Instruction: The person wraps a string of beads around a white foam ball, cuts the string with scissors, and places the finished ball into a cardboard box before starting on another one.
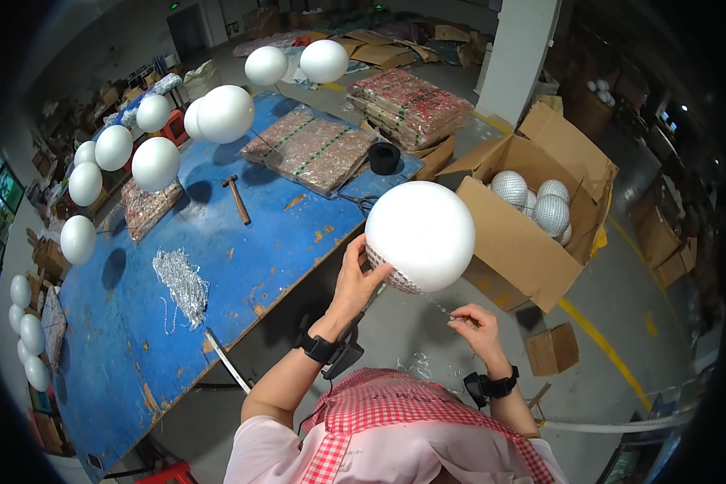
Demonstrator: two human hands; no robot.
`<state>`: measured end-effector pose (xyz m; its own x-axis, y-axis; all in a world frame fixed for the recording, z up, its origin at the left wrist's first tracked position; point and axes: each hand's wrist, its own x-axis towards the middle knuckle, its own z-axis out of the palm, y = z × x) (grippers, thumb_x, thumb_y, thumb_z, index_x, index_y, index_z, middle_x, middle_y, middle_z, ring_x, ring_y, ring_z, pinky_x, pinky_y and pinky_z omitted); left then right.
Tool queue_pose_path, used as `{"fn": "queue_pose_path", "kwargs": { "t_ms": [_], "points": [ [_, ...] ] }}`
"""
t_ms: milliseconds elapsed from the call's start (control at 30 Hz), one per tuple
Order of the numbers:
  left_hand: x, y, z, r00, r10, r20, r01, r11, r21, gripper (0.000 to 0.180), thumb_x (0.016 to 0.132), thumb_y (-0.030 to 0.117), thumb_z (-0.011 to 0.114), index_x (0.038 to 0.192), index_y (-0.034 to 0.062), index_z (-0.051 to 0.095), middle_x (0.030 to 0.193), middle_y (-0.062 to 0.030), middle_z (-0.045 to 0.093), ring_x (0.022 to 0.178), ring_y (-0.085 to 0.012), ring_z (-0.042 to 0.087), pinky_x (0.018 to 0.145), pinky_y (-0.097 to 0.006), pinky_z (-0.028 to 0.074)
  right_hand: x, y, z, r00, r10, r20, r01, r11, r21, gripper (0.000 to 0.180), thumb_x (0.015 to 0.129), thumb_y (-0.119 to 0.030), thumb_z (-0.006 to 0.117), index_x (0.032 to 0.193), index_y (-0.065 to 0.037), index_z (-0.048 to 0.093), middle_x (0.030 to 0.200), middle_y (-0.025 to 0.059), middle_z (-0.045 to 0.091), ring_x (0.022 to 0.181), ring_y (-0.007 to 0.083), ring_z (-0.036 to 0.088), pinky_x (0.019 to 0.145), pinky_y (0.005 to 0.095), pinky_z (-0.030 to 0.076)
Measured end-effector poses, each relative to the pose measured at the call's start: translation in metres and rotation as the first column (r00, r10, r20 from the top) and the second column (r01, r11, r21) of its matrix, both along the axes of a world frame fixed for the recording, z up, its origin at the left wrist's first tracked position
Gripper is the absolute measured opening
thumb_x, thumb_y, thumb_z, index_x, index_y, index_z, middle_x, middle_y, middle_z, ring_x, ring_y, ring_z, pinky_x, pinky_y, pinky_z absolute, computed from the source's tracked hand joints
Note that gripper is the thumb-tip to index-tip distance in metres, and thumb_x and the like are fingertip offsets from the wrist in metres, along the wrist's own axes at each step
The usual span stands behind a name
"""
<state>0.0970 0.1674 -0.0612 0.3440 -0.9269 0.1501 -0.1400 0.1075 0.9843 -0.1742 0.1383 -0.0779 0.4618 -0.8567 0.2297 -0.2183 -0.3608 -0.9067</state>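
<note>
A large white ball (421, 230) is in front of me, beyond the table's edge. My left hand (352, 281) grips its lower left side, the thumb pressed on rows of small silver tiles that cover the ball's lower part. From the ball's underside a thin silver tile strand (436, 304) runs down to the right. Its far end is pinched between the fingertips of my right hand (477, 329), which is apart from the ball. A pile of similar silver strands (181, 286) lies on the blue table (242, 278).
Several white balls (156, 164) stand on rods along the table. A hammer (236, 200), a black roll (385, 158) and bagged packs (306, 149) rest on it. To my right, an open cardboard box (516, 242) holds silver-tiled balls (552, 214); a small carton (552, 350) is on the floor.
</note>
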Motion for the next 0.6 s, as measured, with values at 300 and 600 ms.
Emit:
{"fn": "queue_pose_path", "kwargs": {
  "t_ms": [300, 600],
  "points": [
    [-0.007, -0.003, 0.001, 0.999, 0.02, -0.037, -0.019, 0.999, 0.033, 0.075, 0.075, 0.017, 0.074, 0.134, 0.0019, 0.03, 0.131, -0.0179, 0.04, 0.122, -0.0304, 0.044, 0.095, -0.039, 0.045, -0.004, 0.029, 0.041, 0.928, 0.373, 0.018, -0.33, 0.798, 0.504, 0.014, 0.085, -0.016, 0.065, 0.082, -0.002, 0.066, 0.06, -0.0019, 0.056, 0.055, 0.0043, 0.048, 0.05, 0.0201, 0.036],
    [-0.005, 0.0, 0.006, 0.963, 0.027, -0.269, -0.01, 0.998, 0.064, 0.078, 0.08, 0.021, 0.07, 0.138, 0.0024, 0.021, 0.134, -0.0247, 0.036, 0.124, -0.0315, 0.041, 0.102, -0.04, 0.037, -0.01, 0.021, 0.034, 0.938, 0.295, 0.183, -0.344, 0.727, 0.595, 0.026, 0.094, -0.022, 0.052, 0.084, -0.001, 0.064, 0.056, -0.002, 0.053, 0.051, 0.0034, 0.046, 0.048, 0.0189, 0.033]
  ]
}}
